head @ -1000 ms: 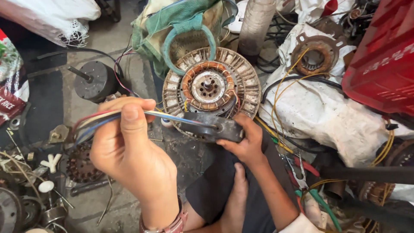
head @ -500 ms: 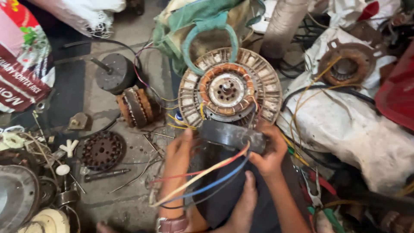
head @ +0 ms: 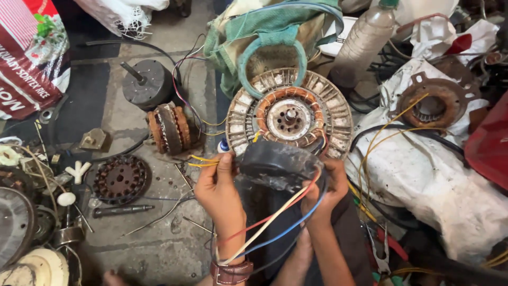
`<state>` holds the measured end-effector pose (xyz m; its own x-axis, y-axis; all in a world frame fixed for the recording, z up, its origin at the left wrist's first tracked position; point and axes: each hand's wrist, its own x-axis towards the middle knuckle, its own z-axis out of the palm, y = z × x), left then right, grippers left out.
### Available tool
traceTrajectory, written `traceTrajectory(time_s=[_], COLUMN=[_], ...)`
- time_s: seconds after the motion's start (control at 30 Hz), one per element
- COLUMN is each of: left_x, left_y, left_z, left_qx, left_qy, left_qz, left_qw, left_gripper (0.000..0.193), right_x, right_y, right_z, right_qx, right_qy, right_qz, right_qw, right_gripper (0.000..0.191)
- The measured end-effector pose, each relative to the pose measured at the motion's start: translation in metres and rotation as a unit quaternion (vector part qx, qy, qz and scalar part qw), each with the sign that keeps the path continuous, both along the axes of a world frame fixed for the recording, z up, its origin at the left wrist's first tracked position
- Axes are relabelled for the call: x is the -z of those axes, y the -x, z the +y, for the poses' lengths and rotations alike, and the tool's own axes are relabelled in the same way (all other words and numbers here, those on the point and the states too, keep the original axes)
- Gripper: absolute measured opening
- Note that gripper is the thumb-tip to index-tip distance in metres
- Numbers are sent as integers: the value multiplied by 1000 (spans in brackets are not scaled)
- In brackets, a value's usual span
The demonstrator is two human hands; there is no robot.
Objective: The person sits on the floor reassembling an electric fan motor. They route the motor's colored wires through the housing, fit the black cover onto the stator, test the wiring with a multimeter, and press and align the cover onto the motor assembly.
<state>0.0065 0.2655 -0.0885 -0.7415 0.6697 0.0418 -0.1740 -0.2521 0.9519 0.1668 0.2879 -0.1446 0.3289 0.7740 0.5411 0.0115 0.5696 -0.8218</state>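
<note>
Hands clamped on black motor cover, wires trailing

Left to right: a printed sack (head: 32, 58) lay at the far left edge, with a dark rotor disc (head: 121, 179) and a copper-wound armature (head: 170, 128) on the concrete floor (head: 159, 249) beside it. The left hand (head: 221, 191) gripped the left rim of the black cover (head: 278, 167), fingers curled closed round it. Red, white and blue wires (head: 275, 222) ran from the cover down across the left wrist. The right hand (head: 329, 186) closed on the cover's right rim. The cover sat between both hands, just below the round stator (head: 288, 117). A rusty bracket (head: 434, 103) lay on white cloth at the right.
</note>
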Motion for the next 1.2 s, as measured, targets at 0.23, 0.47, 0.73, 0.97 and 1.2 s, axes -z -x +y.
traceTrajectory(time_s=[0.23,0.47,0.73,0.97,1.2], left_x=[-42,-17,-55,-104,-129], left_y=[20,37,37,-60,-78], left_z=[-6,12,-6,-3,24], left_qx=[-20,28,73,125,171], left_qy=[19,21,306,9,-71], left_qz=[190,55,321,604,617], left_qw=[981,998,893,787,765], left_gripper=[13,15,35,76,20], right_x=[-11,-5,-12,10,16], right_y=[20,14,4,-7,-12], right_z=[11,32,27,21,18], right_qx=[24,37,18,35,6], right_qy=[16,10,-49,-34,-63], right_qz=[121,117,115,92,70], right_qw=[992,992,992,995,996], right_gripper=[60,64,84,61,71])
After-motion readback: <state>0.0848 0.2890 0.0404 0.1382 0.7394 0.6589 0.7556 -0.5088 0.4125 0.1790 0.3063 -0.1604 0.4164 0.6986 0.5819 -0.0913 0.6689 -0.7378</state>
